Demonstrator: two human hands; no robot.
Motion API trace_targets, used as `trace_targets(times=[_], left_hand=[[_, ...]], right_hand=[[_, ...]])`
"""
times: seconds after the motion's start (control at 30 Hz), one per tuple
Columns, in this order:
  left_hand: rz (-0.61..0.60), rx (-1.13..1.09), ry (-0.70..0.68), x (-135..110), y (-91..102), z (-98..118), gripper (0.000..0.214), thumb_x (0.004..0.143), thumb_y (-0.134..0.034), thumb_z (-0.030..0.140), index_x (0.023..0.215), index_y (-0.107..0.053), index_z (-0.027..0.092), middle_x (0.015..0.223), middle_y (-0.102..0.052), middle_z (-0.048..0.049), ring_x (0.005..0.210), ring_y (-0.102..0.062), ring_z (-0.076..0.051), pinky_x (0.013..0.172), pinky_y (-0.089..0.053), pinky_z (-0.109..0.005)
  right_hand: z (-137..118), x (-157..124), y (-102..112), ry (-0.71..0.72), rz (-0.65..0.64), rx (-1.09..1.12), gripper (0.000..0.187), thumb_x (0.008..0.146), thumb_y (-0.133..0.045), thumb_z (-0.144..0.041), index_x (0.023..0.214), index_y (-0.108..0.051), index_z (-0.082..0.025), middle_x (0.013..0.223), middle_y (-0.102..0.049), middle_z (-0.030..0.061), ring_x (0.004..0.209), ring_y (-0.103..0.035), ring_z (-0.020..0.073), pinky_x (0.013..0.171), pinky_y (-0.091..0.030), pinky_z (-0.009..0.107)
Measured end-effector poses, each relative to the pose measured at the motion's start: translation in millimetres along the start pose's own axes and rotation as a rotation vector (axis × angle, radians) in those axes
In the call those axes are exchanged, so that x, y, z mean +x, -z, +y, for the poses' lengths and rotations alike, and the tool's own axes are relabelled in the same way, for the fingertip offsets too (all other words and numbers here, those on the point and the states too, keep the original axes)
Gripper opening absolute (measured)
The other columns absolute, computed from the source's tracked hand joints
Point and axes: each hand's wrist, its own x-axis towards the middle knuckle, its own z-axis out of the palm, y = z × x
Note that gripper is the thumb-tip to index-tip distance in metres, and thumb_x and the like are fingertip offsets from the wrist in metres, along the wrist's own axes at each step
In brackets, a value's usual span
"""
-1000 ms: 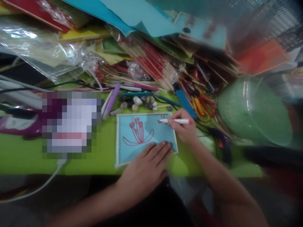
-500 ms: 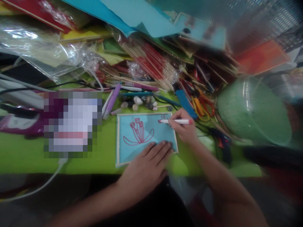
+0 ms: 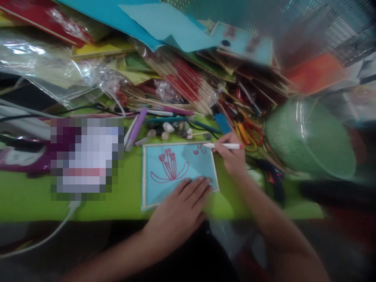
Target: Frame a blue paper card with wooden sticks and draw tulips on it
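A light-blue board (image 3: 155,194) with a pale wooden frame lies on the green tabletop. Red outlines of flowers (image 3: 172,164) with two curved leaves fill its left half, and small red shapes (image 3: 200,150) sit near its top right corner. My right hand (image 3: 232,154) grips a white marker (image 3: 226,146) with a red end, its tip at those small shapes. Fingers stretched out, my left hand (image 3: 183,203) lies flat across the lower right of the board; it holds nothing.
Pebbles (image 3: 165,128) and purple pens (image 3: 137,129) lie just beyond the board. Scissors (image 3: 249,133), a glue gun (image 3: 272,176) and a green tub (image 3: 311,137) stand to the right. A blurred-out phone-like object (image 3: 91,156) with a white cable is on the left. Sticks (image 3: 182,80) pile up behind.
The marker tip has moved slightly up and right along the board, and the small red shapes at the top right have grown by more strokes. My left hand stays flat in place.
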Motion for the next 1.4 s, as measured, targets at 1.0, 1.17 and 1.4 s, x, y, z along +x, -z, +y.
trace_targets(times=[1.0, 1.17, 1.4], left_hand=[[-0.011, -0.019, 0.008, 0.0, -0.3, -0.4, 0.052, 0.111, -0.048, 0.044, 0.152, -0.054, 0.014, 0.163, -0.056, -0.0058, 0.151, -0.049, -0.023, 0.125, -0.034, -0.043], [-0.012, -0.009, -0.009, -0.3, -0.8, -0.6, 0.051, 0.111, -0.048, 0.043, 0.152, -0.054, 0.013, 0.162, -0.056, -0.0066, 0.151, -0.048, -0.024, 0.125, -0.033, -0.043], [-0.004, 0.015, -0.01, -0.2, 0.4, -0.8, 0.049, 0.112, -0.042, 0.04, 0.151, -0.055, 0.013, 0.161, -0.057, -0.0054, 0.149, -0.05, -0.023, 0.124, -0.033, -0.043]], right_hand=[[-5.1, 0.4, -2.1, 0.027, -0.05, -0.127, 0.017, 0.087, -0.071, -0.033, 0.08, -0.059, -0.024, 0.07, -0.06, -0.0036, 0.066, -0.055, 0.0149, 0.062, -0.046, 0.029], [-6.2, 0.3, -1.4, 0.024, -0.079, -0.119, 0.016, 0.086, -0.072, -0.033, 0.08, -0.059, -0.024, 0.071, -0.063, -0.0031, 0.066, -0.057, 0.0154, 0.062, -0.046, 0.029], [-7.3, -1.2, -1.2, 0.015, -0.11, -0.093, 0.017, 0.086, -0.072, -0.032, 0.079, -0.059, -0.024, 0.069, -0.063, -0.003, 0.064, -0.057, 0.0155, 0.061, -0.046, 0.03]])
